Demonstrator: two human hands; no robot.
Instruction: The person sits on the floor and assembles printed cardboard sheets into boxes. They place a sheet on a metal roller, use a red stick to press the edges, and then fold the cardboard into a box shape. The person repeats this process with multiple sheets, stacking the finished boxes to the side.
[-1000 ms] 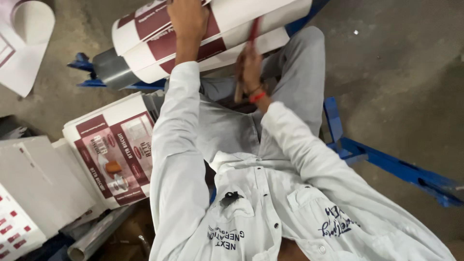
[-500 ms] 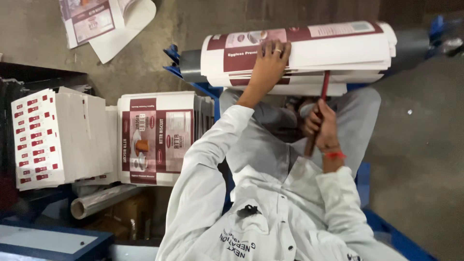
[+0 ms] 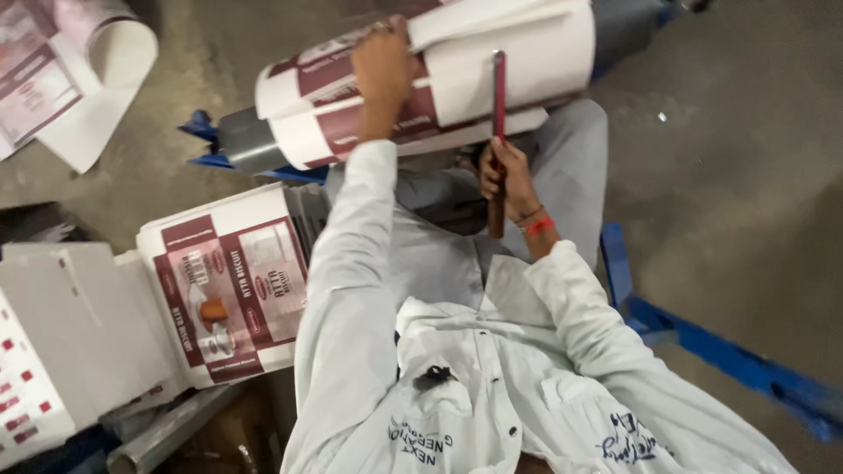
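Printed roll [image 3: 439, 79] at 12 o'clock, uncut as far as visible; left hand [image 3: 382, 66] fingers pressing it, right hand [image 3: 509, 175] fingers gripping red-handled blade [image 3: 498, 132].

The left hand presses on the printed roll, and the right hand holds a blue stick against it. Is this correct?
Not quite. The stick is red, not blue, as the head view shows. The rest stands: the left hand presses on the printed roll, and the right hand holds the stick against it.
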